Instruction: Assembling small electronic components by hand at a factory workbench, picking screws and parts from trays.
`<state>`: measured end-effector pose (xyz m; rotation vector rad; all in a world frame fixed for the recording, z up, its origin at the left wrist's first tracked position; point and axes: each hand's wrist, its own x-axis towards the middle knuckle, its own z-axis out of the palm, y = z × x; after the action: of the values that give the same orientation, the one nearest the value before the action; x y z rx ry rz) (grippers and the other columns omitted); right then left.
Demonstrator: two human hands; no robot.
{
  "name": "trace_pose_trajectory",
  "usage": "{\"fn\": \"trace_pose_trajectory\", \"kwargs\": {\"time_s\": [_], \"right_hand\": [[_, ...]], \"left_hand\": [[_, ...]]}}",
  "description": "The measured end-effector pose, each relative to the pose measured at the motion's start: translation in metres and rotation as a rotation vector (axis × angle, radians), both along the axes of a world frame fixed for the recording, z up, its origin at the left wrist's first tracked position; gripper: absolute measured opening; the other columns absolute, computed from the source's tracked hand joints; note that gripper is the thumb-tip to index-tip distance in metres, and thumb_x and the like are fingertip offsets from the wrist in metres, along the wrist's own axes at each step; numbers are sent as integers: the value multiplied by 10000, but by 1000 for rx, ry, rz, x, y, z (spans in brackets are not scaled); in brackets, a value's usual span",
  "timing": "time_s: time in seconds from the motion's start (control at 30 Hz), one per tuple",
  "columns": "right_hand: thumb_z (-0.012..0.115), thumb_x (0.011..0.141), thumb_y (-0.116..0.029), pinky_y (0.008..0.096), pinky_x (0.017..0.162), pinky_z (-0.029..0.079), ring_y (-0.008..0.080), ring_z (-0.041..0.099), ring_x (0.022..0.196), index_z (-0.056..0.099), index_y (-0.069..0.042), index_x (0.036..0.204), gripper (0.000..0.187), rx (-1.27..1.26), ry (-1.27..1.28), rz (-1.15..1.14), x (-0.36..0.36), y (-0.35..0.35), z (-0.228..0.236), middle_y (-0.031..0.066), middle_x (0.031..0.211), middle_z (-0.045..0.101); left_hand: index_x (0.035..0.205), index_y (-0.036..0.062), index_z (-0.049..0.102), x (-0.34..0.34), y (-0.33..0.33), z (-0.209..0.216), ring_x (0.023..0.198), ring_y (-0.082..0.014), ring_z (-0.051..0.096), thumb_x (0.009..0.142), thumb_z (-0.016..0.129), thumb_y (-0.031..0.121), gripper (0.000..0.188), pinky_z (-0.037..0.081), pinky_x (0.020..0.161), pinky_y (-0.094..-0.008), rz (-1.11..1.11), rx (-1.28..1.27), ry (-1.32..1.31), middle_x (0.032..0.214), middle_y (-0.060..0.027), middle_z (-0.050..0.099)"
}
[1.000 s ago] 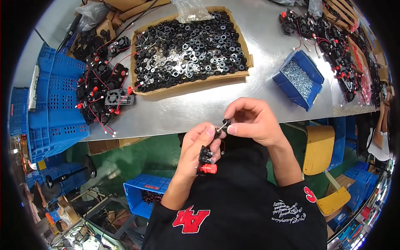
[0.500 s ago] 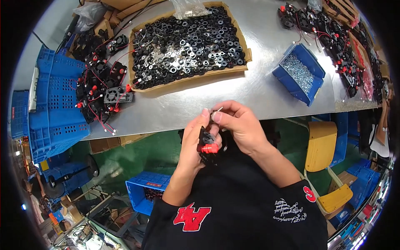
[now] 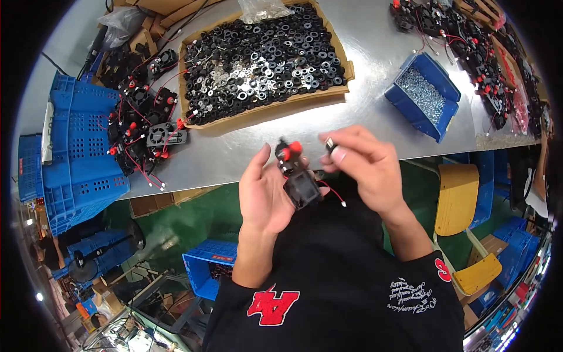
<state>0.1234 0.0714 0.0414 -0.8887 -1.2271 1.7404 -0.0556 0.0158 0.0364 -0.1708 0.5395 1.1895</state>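
On the palm and fingers of my left hand (image 3: 263, 199) rests a small black fan assembly (image 3: 302, 189) with a red knob-like part at its upper end. Its thin red lead ends in a white plug (image 3: 344, 203) hanging free on the right. My left thumb is stretched away from it. A little apart to the right, my right hand (image 3: 372, 170) pinches a small dark piece with a bright metal bit (image 3: 331, 145) between thumb and index finger. Its exact kind is too small to make out. Both hands are just off the table's near edge.
On the metal table (image 3: 234, 141) lies a cardboard tray (image 3: 275, 111) of black rings and silver washers. A blue bin (image 3: 417, 117) of small silver hardware stands to its right. Similar fan assemblies (image 3: 158, 135) pile up beside a blue crate (image 3: 88, 141); more lie far right (image 3: 484, 76).
My hands have moved apart, the right one drawing away with the small piece. The fan assembly has turned in my left hand, its red part now toward the table and its lead showing.
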Motion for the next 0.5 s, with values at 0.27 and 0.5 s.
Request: {"fn": "trace_pose_trajectory", "kwargs": {"time_s": [0.27,0.5], "right_hand": [[590,856,85,293,900,523,156,642,975,610,71,1075,221,-198,-16,60,-6,-13,-3,107,1100,600],[637,860,55,279,886,535,158,660,981,613,57,1081,223,-178,65,105,3,-15,-10,116,1056,655]], "left_hand": [[1395,-31,361,8,-14,6,1113,-241,582,804,646,141,678,522,911,-356,-81,217,629,1257,-152,530],[1478,19,211,-1,-19,20,1226,-196,463,822,729,97,840,361,1053,-353,-218,438,676,1353,-116,446]]}}
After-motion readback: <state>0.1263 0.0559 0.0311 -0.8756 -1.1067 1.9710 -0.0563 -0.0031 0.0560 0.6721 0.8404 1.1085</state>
